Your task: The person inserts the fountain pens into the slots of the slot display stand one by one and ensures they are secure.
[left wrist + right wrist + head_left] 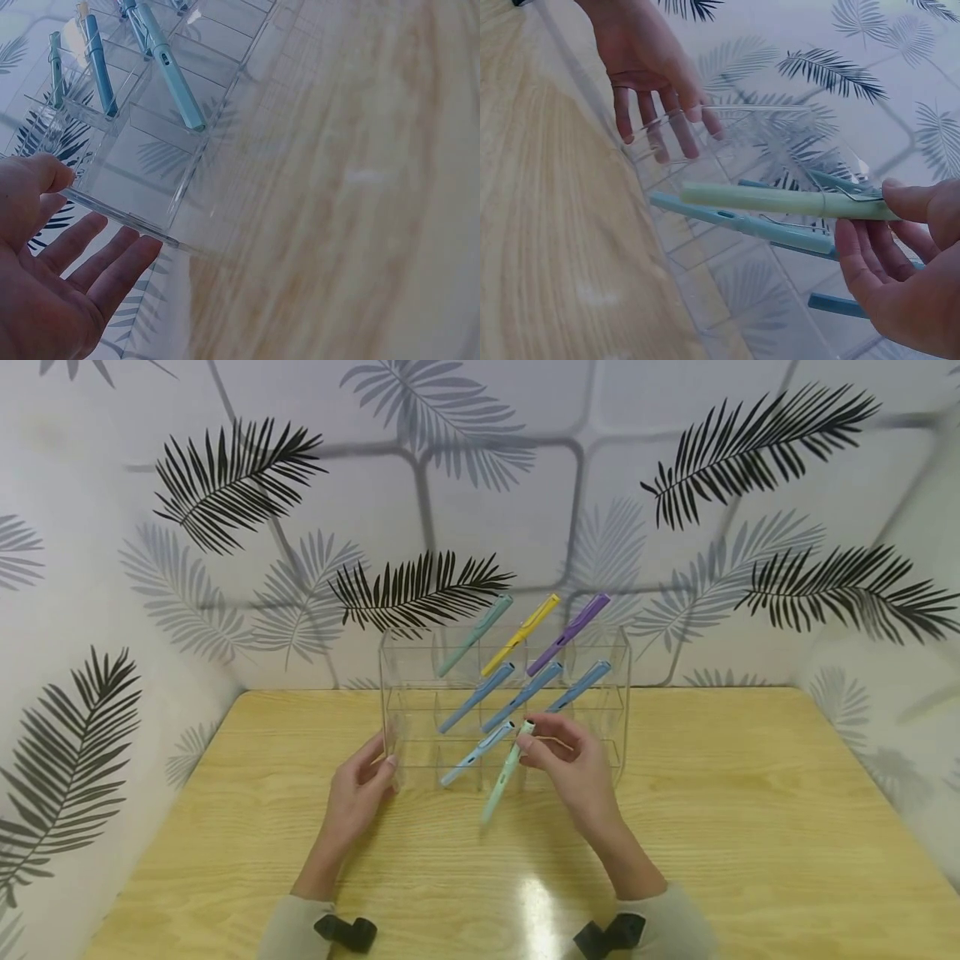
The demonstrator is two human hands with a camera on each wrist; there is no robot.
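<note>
A clear acrylic pen rack (412,708) with several compartments stands upright. My left hand (356,789) holds its left side low down, thumb at the front edge (127,217) and fingers along the outer side. In my right hand (581,768), a pale green pen (504,785) is pinched near its clip end. It slants in front of the bottom row, lower end towards me. Beside it leans a light blue pen (477,754). Blue pens (522,697) fill three middle-row places. A teal pen (476,636), a yellow pen (521,635) and a purple pen (568,635) lean in the top row.
The rack stands towards the back of a wooden table (720,827). Behind it rises a wall (495,527) with a leaf pattern. Dark wrist cameras (347,933) sit at both sleeves.
</note>
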